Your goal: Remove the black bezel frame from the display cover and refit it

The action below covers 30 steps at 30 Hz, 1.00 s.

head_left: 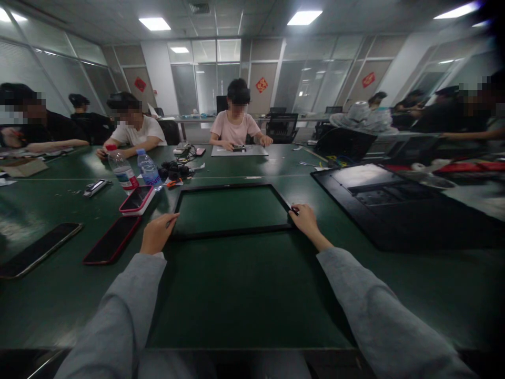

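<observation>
A thin black rectangular frame (pixel 236 232), like a screen bezel, lies on the green tabletop (pixel 252 295) in front of me. Green table surface shows through its opening. At its left side my left hand (pixel 158 231) is closed, thumb and fingers pinching the edge near the front corner. My right hand (pixel 304 219) grips the opposite side, its fingers curled on the edge. Something small and dark shows at the right fingertips, too small to name.
Phones (pixel 112 241) (pixel 41 248), a red-edged device (pixel 137 200) and two bottles (pixel 123 171) (pixel 149 169) sit to the left. A large black panel (pixel 410 210) lies right. Across the table a person in pink (pixel 236 125) handles a small device; other people sit around.
</observation>
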{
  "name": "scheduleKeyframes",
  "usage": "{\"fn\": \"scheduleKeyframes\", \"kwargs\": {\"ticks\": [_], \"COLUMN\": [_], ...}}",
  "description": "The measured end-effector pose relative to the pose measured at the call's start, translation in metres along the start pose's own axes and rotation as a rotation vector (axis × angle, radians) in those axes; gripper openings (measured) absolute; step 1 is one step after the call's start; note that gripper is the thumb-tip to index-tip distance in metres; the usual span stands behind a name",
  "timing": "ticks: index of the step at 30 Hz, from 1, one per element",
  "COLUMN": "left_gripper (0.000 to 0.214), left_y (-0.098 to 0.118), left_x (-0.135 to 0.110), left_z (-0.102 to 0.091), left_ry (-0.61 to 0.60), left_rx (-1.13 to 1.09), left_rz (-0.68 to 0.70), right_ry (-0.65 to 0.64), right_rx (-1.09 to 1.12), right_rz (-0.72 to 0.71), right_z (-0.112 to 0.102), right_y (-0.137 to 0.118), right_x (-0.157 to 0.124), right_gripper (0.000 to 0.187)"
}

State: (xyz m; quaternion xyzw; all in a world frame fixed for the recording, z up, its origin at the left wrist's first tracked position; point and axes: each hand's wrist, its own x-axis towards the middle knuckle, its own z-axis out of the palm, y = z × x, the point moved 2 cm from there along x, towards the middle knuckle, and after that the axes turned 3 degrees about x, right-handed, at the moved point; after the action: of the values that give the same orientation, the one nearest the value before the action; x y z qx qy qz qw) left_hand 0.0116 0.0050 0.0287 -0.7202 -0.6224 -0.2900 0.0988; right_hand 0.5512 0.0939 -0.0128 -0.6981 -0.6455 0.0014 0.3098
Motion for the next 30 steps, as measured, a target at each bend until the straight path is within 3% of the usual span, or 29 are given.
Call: {"fn": "scheduleKeyframes", "kwargs": {"ticks": [10,15,30], "left_gripper": [0.038,0.045,0.055], "left_y": [0.024,0.039,0.042], "left_x": [-0.003,-0.004,-0.010], "left_z": [0.002,0.002,0.001], "left_ry": [-0.061,-0.158,-0.334], "left_rx": [-0.092,-0.137,-0.059], "left_rz": [0.124,0.201,0.037], "right_ry": [0.021,0.017,0.033], "right_rx": [-0.022,-0.010,0.067], "right_rz": [-0.014,-0.016,-0.027], "right_z": [0.002,0.003,-0.004], "right_y": [0.004,0.005,-0.003], "right_x": [0.001,0.002,-0.001], "right_gripper": [0.032,0.032,0.033]}}
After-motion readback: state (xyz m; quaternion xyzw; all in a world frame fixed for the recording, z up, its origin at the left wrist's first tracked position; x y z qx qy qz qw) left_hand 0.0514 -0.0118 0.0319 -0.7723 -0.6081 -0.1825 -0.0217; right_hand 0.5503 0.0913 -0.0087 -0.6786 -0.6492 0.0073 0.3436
